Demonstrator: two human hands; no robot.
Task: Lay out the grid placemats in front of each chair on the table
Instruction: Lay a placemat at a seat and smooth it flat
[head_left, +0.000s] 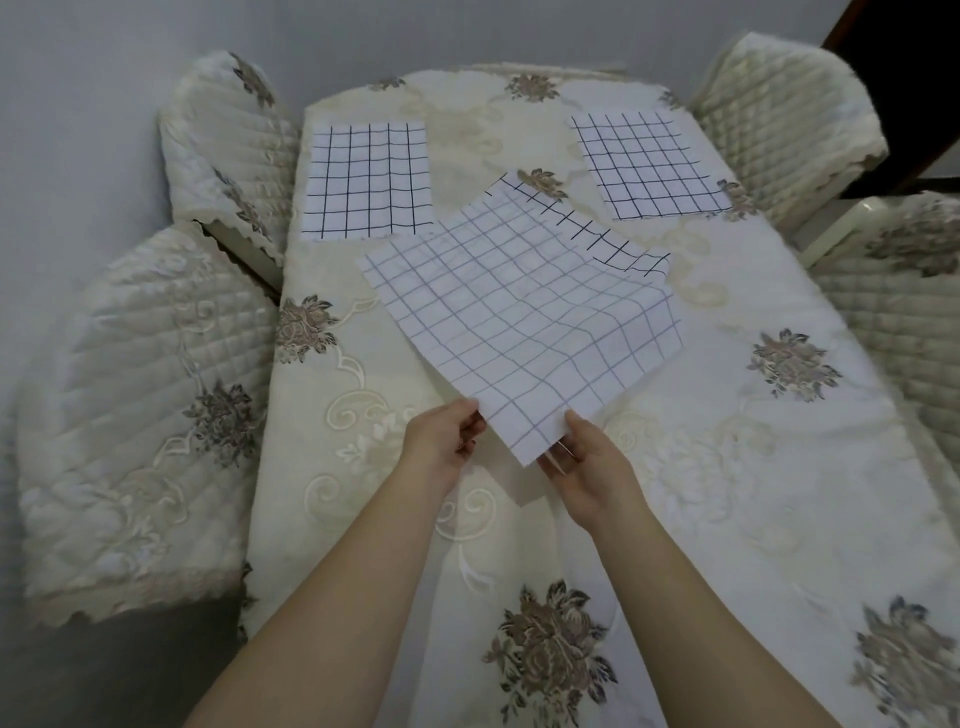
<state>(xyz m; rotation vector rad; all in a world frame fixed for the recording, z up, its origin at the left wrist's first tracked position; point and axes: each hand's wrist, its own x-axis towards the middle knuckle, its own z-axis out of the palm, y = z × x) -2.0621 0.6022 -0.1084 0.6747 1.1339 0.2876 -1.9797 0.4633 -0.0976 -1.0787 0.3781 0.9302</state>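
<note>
A white placemat with a dark grid hangs above the middle of the table, tilted, its far corner curled up. My left hand pinches its near left edge. My right hand grips the near corner, thumb on top and fingers beneath. One grid placemat lies flat at the far left in front of a chair. Another grid placemat lies flat at the far right in front of a chair.
The table wears a cream cloth with brown flowers. Quilted cream chairs stand at the far left, near left, far right and near right. A grey wall is behind.
</note>
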